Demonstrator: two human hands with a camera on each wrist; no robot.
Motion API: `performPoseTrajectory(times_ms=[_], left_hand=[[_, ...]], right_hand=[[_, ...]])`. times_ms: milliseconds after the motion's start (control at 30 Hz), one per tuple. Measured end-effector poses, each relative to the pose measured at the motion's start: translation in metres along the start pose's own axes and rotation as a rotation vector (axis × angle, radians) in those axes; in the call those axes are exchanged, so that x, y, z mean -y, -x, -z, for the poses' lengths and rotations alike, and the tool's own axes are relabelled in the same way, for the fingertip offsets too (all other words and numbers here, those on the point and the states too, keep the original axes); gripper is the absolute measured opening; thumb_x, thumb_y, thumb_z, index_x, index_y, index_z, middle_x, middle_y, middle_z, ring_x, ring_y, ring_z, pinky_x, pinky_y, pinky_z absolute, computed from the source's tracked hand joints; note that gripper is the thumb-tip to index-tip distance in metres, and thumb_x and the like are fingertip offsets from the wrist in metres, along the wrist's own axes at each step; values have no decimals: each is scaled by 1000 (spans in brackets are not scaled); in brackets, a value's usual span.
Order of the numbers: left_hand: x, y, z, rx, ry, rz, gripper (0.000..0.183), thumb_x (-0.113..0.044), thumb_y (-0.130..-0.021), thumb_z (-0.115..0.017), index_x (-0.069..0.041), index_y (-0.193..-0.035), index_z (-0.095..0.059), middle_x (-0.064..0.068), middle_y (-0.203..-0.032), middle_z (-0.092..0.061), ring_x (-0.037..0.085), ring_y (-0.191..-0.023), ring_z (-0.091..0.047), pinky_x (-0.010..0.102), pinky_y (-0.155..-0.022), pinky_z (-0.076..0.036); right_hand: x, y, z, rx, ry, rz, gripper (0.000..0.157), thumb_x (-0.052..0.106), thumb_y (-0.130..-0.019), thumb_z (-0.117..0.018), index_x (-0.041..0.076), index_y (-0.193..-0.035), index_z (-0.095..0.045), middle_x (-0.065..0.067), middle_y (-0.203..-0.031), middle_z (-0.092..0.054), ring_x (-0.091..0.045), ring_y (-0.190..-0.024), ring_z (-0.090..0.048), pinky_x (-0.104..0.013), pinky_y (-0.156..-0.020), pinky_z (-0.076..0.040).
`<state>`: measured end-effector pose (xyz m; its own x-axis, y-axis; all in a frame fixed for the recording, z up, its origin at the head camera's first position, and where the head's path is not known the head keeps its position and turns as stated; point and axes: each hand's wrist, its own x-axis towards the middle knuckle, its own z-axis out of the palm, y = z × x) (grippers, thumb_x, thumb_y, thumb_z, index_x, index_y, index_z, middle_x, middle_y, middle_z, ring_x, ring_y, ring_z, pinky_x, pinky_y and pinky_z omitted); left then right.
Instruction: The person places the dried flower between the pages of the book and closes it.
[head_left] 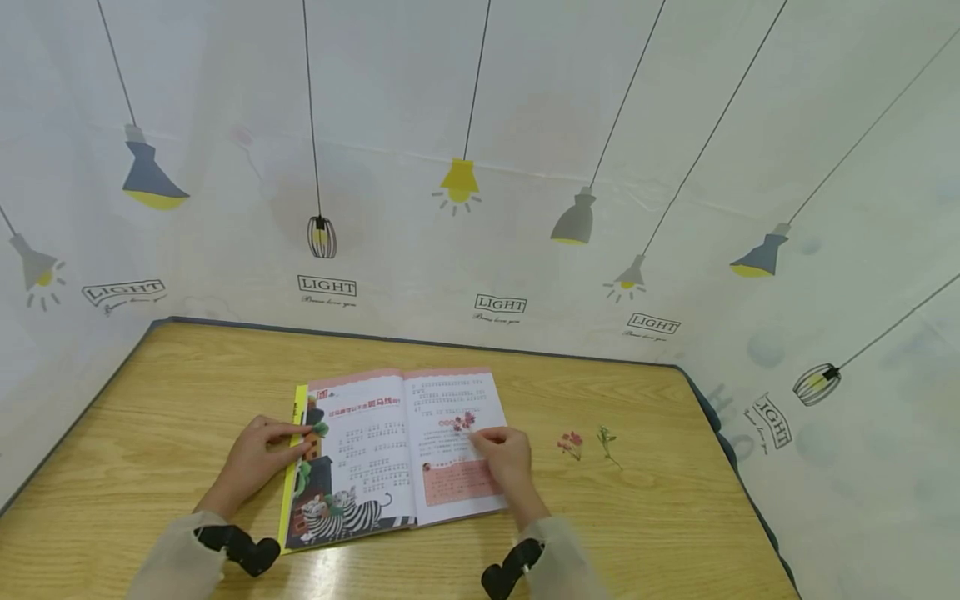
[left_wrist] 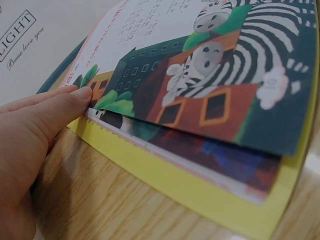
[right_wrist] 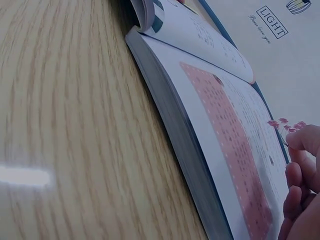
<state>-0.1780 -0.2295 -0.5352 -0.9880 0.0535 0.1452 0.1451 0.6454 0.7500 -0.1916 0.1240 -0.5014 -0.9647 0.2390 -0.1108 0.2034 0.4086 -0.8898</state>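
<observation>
An open illustrated book point(head_left: 378, 454) lies on the wooden table, with zebras on its left page. My left hand point(head_left: 258, 457) rests at the book's left edge, its thumb and forefinger fairly straight against the page. In the left wrist view, a yellow cover point(left_wrist: 210, 205) sticks out beneath the page edges. Above the right page, my right hand point(head_left: 508, 458) pinches a small sprig of pink flowers point(right_wrist: 284, 124) by its thin stem between thumb and forefinger. Whether the blossoms touch the paper cannot be told.
Right of the book lie another pink flower sprig point(head_left: 570, 444) and a thin green sprig point(head_left: 607, 442). A pale cloth printed with lamps point(head_left: 390, 167) hangs behind the table point(head_left: 645, 517) and along its sides.
</observation>
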Motion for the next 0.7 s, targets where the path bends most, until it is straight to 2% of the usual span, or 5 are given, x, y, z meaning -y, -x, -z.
performPoseTrajectory(times_ms=[167, 267, 433, 500, 700], left_hand=[[0, 0, 0, 1, 4, 0, 32, -26, -81, -71, -6, -107, -69, 9, -95, -52, 19, -82, -42, 36, -70, -34], [0, 0, 0, 2, 6, 2, 32, -26, -81, -70, -6, -107, -69, 9, -95, -52, 20, -83, -42, 37, -70, -34], [0, 0, 0, 7, 2, 13, 33, -28, -82, -70, -7, -108, -69, 9, -95, -52, 19, -82, -41, 36, -70, -34], [-1, 0, 1, 12, 1, 16, 35, -29, -82, -70, -6, -108, -69, 9, -95, -52, 19, -82, -41, 35, -70, -33], [-2, 1, 1, 12, -3, 15, 34, -29, -82, -69, -6, -108, -69, 9, -96, -52, 19, -81, -40, 34, -69, -33]], right_hand=[[2, 3, -8, -32, 67, -49, 16, 21, -75, -73, 6, -79, -72, -2, -74, -63, -13, -65, -52, -27, -58, -42], [2, 3, -12, -72, 114, -51, 15, 25, -73, -73, 10, -77, -73, 1, -72, -64, -14, -65, -53, -32, -65, -40], [0, 4, -17, -117, 138, -38, 13, 25, -73, -73, 12, -74, -73, 3, -68, -64, -15, -67, -55, -45, -82, -27], [-1, 4, -19, -130, 146, -39, 12, 25, -72, -73, 13, -73, -72, 4, -67, -63, -16, -68, -55, -47, -84, -23], [-3, 6, -23, -171, 164, -13, 11, 24, -71, -73, 13, -71, -72, 3, -67, -64, -18, -69, -56, -46, -83, -23]])
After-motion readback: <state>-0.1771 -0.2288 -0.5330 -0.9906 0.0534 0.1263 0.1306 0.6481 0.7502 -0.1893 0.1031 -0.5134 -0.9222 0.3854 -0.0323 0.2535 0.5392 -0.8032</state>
